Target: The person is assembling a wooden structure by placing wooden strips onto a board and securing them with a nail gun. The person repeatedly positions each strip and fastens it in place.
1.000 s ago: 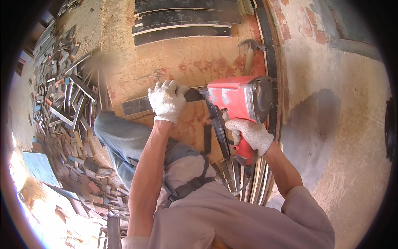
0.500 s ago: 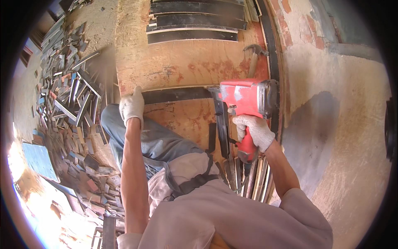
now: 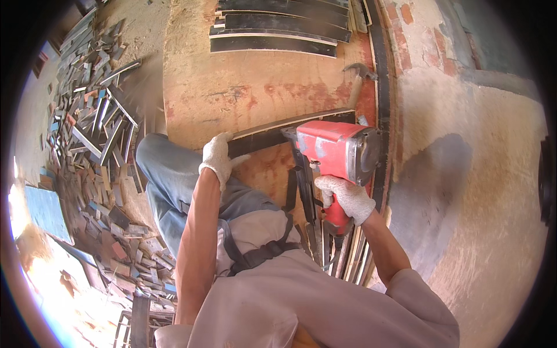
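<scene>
My right hand (image 3: 347, 197), in a white work glove, grips the handle of a red nail gun (image 3: 333, 152) whose nose rests on a long dark wooden strip (image 3: 290, 129). That strip lies across a brown plywood board (image 3: 243, 87). My left hand (image 3: 217, 158), also gloved, presses on the left end of the same strip. A hammer (image 3: 358, 78) lies on the board just beyond the nail gun.
Several dark strips (image 3: 278, 26) lie side by side at the board's far end. A heap of wood offcuts (image 3: 93, 133) covers the ground on the left. More strips (image 3: 348, 255) stand bundled beside my right forearm. A concrete floor (image 3: 464, 174) spreads to the right.
My left hand has slid left along the strip, from beside the nail gun to the strip's left end. The nail gun has stayed nearly in place.
</scene>
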`<action>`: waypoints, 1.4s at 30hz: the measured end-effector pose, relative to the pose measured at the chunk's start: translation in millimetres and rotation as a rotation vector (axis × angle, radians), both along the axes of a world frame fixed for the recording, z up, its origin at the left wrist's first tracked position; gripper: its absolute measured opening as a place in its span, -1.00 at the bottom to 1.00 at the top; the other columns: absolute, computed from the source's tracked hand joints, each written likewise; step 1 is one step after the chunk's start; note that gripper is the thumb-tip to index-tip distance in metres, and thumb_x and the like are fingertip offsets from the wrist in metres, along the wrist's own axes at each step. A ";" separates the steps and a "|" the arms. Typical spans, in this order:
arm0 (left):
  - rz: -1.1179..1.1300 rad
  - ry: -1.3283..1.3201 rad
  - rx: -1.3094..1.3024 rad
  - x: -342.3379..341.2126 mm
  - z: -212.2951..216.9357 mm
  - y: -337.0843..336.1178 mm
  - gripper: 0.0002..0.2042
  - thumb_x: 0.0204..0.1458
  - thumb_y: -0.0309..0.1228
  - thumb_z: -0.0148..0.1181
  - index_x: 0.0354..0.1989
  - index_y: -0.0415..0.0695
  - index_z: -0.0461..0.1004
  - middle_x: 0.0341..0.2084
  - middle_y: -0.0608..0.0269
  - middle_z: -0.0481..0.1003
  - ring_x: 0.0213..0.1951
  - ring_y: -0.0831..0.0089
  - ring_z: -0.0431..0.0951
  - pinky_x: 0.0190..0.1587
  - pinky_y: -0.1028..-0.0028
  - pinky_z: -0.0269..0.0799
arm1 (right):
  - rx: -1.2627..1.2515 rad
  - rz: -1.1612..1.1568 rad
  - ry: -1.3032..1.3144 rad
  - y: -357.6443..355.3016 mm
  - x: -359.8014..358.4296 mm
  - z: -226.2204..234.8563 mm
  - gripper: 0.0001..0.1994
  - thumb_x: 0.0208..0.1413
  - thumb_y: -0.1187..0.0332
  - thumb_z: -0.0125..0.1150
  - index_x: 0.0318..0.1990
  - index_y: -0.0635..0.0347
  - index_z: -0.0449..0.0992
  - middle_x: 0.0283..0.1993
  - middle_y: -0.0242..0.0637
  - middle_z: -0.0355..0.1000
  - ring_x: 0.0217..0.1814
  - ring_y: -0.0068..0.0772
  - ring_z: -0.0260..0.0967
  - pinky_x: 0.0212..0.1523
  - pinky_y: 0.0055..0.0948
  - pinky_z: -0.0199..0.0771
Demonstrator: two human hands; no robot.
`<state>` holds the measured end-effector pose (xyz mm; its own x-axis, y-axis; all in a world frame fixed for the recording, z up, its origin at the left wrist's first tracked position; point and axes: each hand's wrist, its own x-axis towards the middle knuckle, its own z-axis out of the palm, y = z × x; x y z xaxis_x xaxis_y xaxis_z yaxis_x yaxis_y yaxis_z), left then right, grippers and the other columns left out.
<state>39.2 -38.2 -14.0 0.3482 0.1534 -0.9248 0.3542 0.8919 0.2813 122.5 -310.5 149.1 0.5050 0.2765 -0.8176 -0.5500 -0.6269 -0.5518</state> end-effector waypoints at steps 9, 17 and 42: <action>0.014 0.003 0.039 0.8 -3.8 -3.5 -0.67 0.31 -0.38 0.07 0.15 -0.34 0.39 0.02 -0.06 0.45 -0.02 0.07 0.59 -0.12 0.08 0.77 | -0.042 0.092 -0.030 6.6 -4.9 -21.6 -0.82 0.24 0.37 0.30 -0.09 0.25 0.65 -0.61 -0.37 0.44 -0.65 -0.51 0.32 -0.51 -0.44 0.31; -0.212 -0.101 0.247 -16.3 -42.7 0.6 -0.67 0.31 -0.38 0.04 0.15 -0.32 0.36 -0.02 -0.05 0.44 -0.04 0.08 0.60 -0.14 0.06 0.78 | 0.032 -0.011 -0.040 26.4 -10.7 2.1 -0.78 0.25 0.36 0.29 -0.02 0.25 0.61 -0.61 -0.39 0.41 -0.64 -0.54 0.32 -0.52 -0.45 0.31; -0.047 0.023 0.109 -1.4 -0.4 -5.1 -0.67 0.30 -0.37 0.08 0.13 -0.33 0.42 0.00 -0.11 0.48 -0.05 0.04 0.61 -0.11 0.11 0.76 | 0.045 0.427 -0.188 32.5 -29.1 -42.1 -0.76 0.27 0.35 0.36 0.04 0.17 0.59 -0.38 -0.41 0.52 -0.54 -0.58 0.38 -0.46 -0.40 0.40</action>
